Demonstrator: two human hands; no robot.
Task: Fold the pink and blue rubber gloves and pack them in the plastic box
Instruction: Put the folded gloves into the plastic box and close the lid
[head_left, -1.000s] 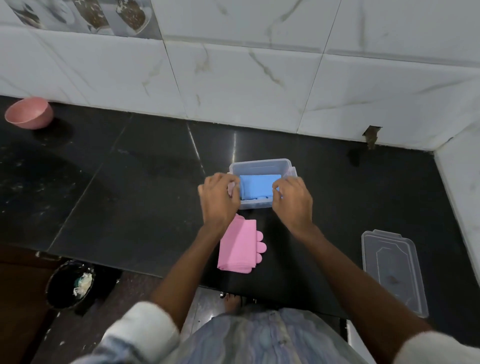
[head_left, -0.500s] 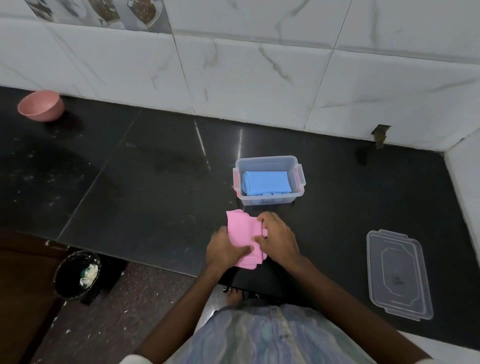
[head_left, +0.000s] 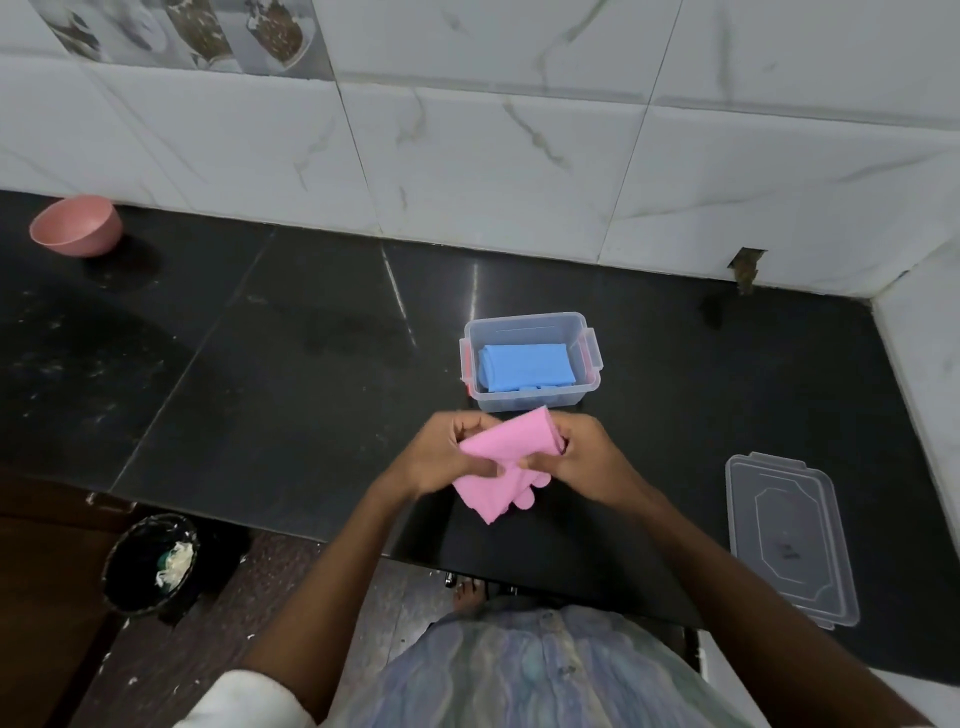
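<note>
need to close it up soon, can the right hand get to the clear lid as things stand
Probably not yet: the right hand and left hand both grip the pink glove. The lid lies bare on the counter to its right, nothing between.

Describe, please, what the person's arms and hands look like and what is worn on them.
Both the left hand and the right hand are bare: no gloves, rings, watch or bracelets visible. The forearms are uncovered too. A white sleeve shows on the left arm, pushed up near the elbow at the frame's bottom edge.
</note>
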